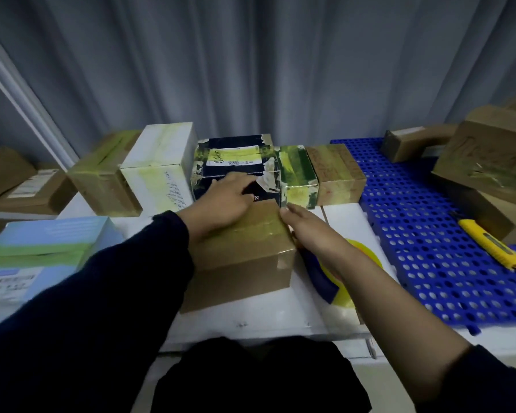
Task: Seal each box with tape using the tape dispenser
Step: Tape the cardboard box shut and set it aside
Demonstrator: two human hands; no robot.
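Note:
A brown cardboard box (245,263) with a strip of yellowish tape across its top sits in the middle of the white table (251,320). My left hand (221,201) lies flat on the far left part of the box top, fingers reaching toward the dark blue box (236,165) behind it. My right hand (307,226) touches the box's right top edge with straight fingers. Under my right forearm lies the tape dispenser (343,281), blue with a yellow tape roll, mostly hidden.
Several taped boxes stand in a row at the back: olive (105,180), white (161,171), green (298,177), brown (335,174). A light blue box (42,254) is at left. A blue perforated mat (423,234) at right holds a yellow utility knife (495,248) and more brown boxes (489,156).

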